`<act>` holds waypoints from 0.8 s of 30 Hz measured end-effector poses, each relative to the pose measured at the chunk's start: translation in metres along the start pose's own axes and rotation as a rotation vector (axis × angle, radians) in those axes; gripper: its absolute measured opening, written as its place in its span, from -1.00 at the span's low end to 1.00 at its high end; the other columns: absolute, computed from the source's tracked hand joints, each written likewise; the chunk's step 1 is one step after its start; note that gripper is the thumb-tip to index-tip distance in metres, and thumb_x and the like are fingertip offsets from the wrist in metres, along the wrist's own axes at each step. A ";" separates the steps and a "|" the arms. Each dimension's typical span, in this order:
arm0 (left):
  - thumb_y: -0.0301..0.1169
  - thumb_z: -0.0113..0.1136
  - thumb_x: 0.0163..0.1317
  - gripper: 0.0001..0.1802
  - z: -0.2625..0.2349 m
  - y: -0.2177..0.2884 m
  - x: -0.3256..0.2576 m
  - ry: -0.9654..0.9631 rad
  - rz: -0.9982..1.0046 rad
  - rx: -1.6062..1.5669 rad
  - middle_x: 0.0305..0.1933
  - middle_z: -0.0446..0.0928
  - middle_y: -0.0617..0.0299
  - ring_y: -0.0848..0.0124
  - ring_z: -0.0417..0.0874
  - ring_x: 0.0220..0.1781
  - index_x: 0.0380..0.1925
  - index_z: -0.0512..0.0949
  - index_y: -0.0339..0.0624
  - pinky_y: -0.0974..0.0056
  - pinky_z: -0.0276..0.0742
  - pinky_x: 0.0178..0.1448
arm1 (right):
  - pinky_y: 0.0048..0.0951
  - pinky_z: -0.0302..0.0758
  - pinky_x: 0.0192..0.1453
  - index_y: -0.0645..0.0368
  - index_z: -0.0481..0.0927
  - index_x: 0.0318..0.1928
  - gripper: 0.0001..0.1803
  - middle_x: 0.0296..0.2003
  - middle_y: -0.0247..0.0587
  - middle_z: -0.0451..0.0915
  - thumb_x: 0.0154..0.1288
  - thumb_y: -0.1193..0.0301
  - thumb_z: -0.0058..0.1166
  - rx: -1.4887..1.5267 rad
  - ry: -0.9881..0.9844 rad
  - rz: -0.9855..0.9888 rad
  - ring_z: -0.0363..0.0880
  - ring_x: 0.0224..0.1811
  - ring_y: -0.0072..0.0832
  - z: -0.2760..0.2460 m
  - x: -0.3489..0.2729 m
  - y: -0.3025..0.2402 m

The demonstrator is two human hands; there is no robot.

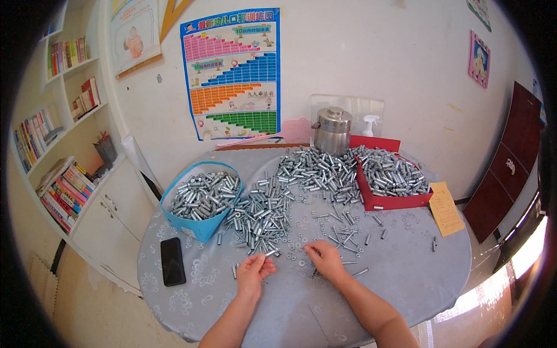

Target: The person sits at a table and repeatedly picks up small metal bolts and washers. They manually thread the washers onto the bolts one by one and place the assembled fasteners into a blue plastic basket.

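My left hand (253, 274) is closed, thumb and forefinger gripping a short silver bolt (271, 253) that points to the right. A little to its right, my right hand (326, 260) is pinched shut at the fingertips; anything between them is too small to make out. Small washers (302, 238) lie scattered around and just beyond both hands. Loose long bolts (347, 238) rest beyond the right hand, and one more bolt (361, 271) lies to its right. Beyond the left hand spreads a heap of silver metal sleeves and bolts (260, 219).
A blue box (204, 228) full of metal sleeves stands at left, near a black phone (172, 261). Another heap (318, 171) reaches a filled red box (400, 201). Behind are a steel pot (332, 132) and spray bottle (369, 124); yellow paper (445, 210) lies right.
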State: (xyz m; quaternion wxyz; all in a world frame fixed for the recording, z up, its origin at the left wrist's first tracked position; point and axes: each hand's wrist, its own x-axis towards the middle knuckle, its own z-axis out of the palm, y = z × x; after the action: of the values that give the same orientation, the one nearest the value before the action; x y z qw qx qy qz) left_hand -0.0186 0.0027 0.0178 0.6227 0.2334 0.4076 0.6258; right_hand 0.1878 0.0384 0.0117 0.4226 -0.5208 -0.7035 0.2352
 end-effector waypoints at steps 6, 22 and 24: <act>-0.50 0.06 0.15 -0.83 -0.005 0.013 0.007 0.075 0.191 0.048 -0.36 0.52 0.09 0.40 0.57 -0.40 -0.27 0.44 -0.36 0.32 0.59 -0.33 | -0.30 0.35 -0.10 0.11 0.57 -0.31 -0.77 -0.33 -0.21 0.52 -0.01 0.31 0.12 -0.294 -0.113 -0.355 0.44 -0.20 -0.27 0.008 -0.005 -0.006; -0.54 0.14 0.03 -0.65 -0.034 0.126 0.095 0.290 0.878 0.979 -0.22 0.52 0.16 0.49 0.49 -0.39 -0.11 0.46 -0.25 0.45 0.46 -0.37 | -0.33 0.34 -0.14 0.11 0.56 -0.41 -0.82 -0.41 -0.24 0.50 -0.06 0.33 0.16 -0.225 -0.087 -0.328 0.45 -0.27 -0.29 0.008 -0.006 0.000; -0.52 0.16 0.00 -0.67 -0.028 0.107 0.089 0.159 0.877 0.979 -0.23 0.53 0.16 0.48 0.50 -0.35 -0.15 0.49 -0.24 0.41 0.45 -0.35 | -0.32 0.34 -0.15 0.10 0.57 -0.41 -0.82 -0.40 -0.24 0.50 -0.05 0.31 0.14 -0.239 -0.096 -0.321 0.44 -0.26 -0.28 0.008 -0.006 0.000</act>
State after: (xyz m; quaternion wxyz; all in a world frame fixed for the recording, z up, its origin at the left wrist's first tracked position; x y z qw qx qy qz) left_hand -0.1139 0.0945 0.0688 0.1001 0.5870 0.5569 0.5790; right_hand 0.1816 0.0340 0.0058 0.3556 -0.4367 -0.8198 0.1042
